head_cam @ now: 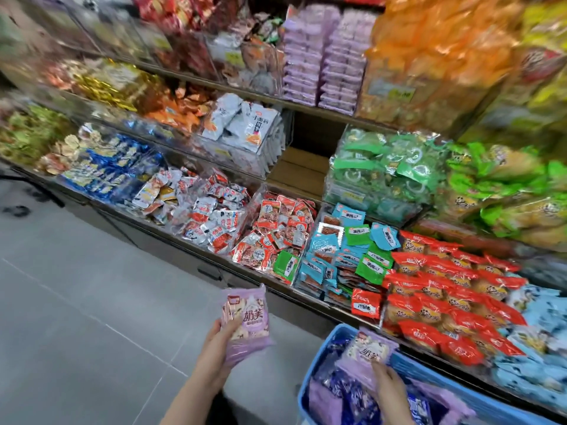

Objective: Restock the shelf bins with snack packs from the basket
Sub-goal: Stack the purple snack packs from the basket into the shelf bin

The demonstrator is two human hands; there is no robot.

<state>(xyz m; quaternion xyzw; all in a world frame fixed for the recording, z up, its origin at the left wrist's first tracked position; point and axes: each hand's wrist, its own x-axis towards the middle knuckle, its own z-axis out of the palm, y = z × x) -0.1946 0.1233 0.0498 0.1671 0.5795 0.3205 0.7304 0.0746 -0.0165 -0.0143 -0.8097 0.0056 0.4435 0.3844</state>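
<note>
The left hand (214, 348) grips a small stack of purple snack packs (247, 322), thumb across the front, held upright over the grey floor (76, 302) just ahead of the lowest shelf tier. The right hand (391, 391) is down inside the blue basket (317, 360), fingertips on the lower edge of another purple pack (368, 348) that stands tilted above the rest; I cannot tell whether the fingers pinch it or only touch it. Dark blue packs (352, 394) and more purple ones lie around it in the basket.

The basket sits just beside the front row of bins: red packs (445, 302) right behind it, a bin of blue and green packs (346, 256) to their left, then red-and-silver packs (276, 237). Matching purple stacks (319, 56) stand in a bin on an upper shelf (well apart from both hands), with the lower tiers of clear-walled bins and the green packs (383, 167) lying between.
</note>
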